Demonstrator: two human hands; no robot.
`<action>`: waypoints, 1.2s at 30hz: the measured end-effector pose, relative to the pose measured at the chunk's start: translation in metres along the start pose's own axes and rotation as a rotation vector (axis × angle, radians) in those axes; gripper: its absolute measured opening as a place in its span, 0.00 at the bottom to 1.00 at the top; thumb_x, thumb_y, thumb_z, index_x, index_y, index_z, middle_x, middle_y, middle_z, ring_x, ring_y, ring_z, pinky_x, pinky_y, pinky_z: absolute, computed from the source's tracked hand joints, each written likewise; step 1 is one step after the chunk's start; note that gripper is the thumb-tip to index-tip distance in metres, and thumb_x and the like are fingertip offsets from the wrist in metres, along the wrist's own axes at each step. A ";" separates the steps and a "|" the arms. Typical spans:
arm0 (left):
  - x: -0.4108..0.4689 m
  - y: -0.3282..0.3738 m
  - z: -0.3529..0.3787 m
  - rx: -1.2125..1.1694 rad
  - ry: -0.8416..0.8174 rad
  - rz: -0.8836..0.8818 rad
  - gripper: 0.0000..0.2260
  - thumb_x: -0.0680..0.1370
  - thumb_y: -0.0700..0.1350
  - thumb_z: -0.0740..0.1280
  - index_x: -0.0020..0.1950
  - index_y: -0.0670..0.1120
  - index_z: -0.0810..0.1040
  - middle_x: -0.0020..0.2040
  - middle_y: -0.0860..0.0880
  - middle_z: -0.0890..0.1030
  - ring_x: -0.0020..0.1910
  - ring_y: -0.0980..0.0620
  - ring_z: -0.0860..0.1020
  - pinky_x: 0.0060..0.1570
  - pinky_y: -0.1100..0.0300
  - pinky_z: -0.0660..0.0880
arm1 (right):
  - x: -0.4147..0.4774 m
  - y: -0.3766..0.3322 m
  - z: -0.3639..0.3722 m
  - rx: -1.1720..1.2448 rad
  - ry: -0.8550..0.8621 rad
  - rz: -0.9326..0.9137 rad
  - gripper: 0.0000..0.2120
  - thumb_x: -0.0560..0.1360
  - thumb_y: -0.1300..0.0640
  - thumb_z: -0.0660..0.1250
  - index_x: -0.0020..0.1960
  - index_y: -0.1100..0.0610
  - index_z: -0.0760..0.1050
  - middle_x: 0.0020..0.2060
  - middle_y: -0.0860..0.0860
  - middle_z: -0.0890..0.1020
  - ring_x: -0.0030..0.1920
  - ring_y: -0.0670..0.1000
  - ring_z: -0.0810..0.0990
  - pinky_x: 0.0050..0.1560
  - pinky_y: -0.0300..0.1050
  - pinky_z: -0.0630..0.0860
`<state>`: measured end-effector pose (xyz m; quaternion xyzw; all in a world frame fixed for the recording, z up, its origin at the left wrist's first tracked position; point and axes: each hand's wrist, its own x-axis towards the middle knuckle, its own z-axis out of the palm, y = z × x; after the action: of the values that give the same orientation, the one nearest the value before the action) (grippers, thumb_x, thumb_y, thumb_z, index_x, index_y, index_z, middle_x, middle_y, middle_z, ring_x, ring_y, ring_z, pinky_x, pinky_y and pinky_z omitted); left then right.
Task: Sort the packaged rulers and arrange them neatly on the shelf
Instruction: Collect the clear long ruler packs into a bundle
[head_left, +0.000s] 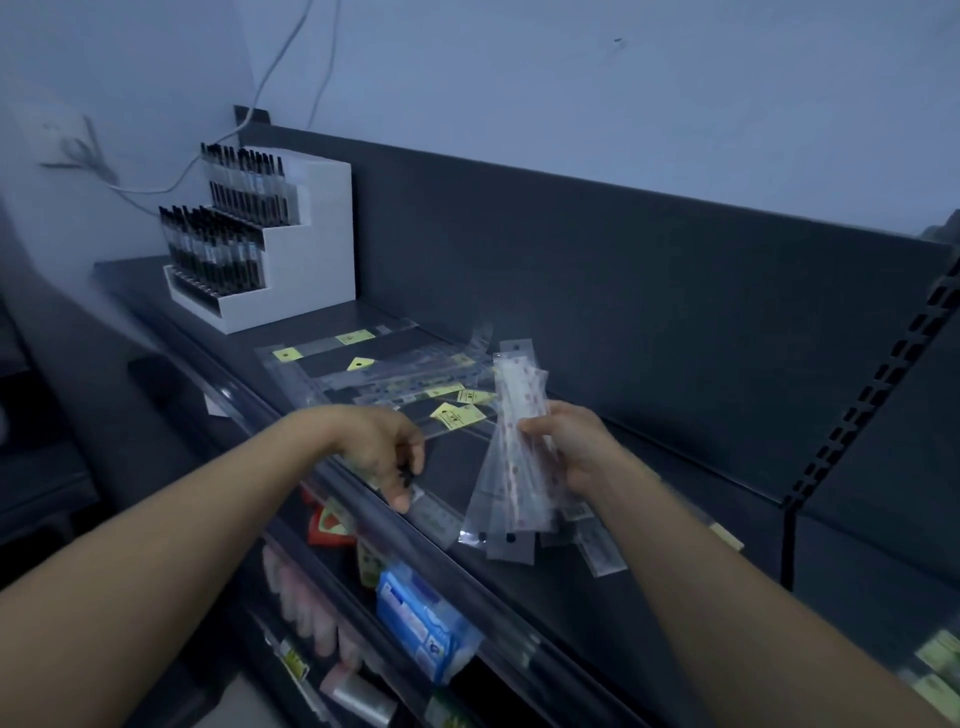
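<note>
My right hand (571, 447) grips a fanned bundle of clear-packaged rulers with red marks (514, 457), held upright over the dark shelf (519, 597). My left hand (384, 452) reaches down at the shelf's front edge, its fingers pinching the end of one packaged ruler (441, 519) lying there. A spread of packaged rulers with yellow labels (395, 379) lies flat further back on the shelf. A few more packets (602, 551) lie under the held bundle.
A white tiered display of black pens (249, 244) stands at the shelf's back left. The dark back panel (623, 291) rises behind. A clear price rail (363, 499) runs along the front edge. Lower shelves hold a blue pack (421, 618) and pink items (301, 603).
</note>
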<state>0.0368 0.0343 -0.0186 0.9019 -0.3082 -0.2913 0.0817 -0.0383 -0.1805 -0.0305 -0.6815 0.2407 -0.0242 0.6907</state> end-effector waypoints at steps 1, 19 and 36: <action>0.002 -0.006 0.002 -0.022 0.030 0.016 0.21 0.65 0.48 0.80 0.53 0.51 0.77 0.48 0.54 0.76 0.50 0.51 0.75 0.51 0.60 0.73 | 0.000 0.000 0.002 -0.010 -0.011 -0.001 0.11 0.74 0.70 0.65 0.53 0.60 0.79 0.41 0.56 0.83 0.38 0.53 0.81 0.36 0.44 0.77; 0.046 0.008 0.021 -0.301 0.375 0.165 0.10 0.71 0.46 0.75 0.40 0.50 0.74 0.36 0.55 0.76 0.37 0.56 0.73 0.44 0.58 0.70 | 0.008 -0.005 -0.005 -0.055 0.155 -0.140 0.11 0.76 0.68 0.64 0.57 0.58 0.73 0.51 0.55 0.80 0.51 0.57 0.81 0.51 0.54 0.80; 0.099 -0.062 -0.044 0.144 0.642 -0.151 0.17 0.83 0.51 0.54 0.68 0.47 0.71 0.64 0.45 0.72 0.65 0.43 0.70 0.64 0.46 0.63 | 0.070 -0.046 0.058 -0.520 0.292 -0.305 0.11 0.73 0.66 0.63 0.55 0.61 0.74 0.52 0.57 0.80 0.48 0.56 0.79 0.50 0.51 0.77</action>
<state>0.1576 0.0227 -0.0500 0.9714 -0.2188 0.0249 0.0886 0.0580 -0.1549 -0.0102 -0.8525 0.2305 -0.1622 0.4402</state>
